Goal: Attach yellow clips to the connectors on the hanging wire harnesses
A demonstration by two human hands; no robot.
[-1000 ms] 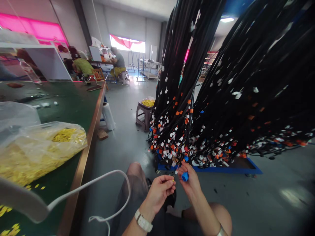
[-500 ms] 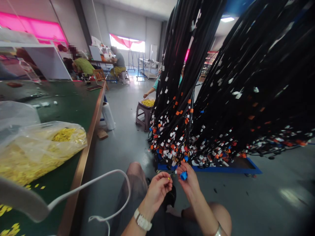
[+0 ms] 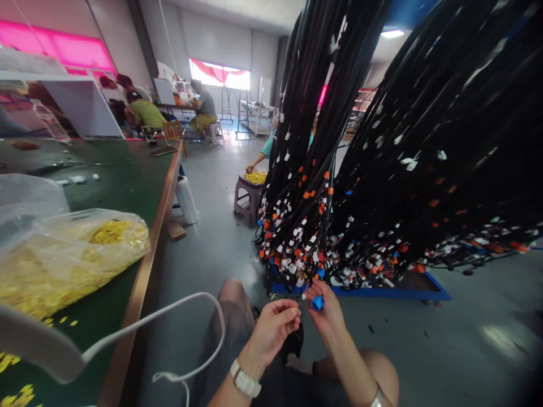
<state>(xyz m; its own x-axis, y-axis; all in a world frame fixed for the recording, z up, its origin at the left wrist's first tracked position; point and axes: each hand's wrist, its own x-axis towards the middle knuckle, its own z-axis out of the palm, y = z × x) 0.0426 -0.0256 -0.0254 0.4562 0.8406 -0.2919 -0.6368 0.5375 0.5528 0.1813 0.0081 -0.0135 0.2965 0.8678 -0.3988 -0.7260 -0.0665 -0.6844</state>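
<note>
Hands meet low over my lap. My left hand (image 3: 274,330) pinches a small yellow piece (image 3: 294,310) at its fingertips, and my right hand (image 3: 327,316) grips a blue connector (image 3: 316,303). The two parts are near each other but not touching, just below the tagged ends of the hanging black cable bundles (image 3: 314,169). A bag of yellow parts (image 3: 63,254) lies near the green table's (image 3: 127,186) edge beside me.
</note>
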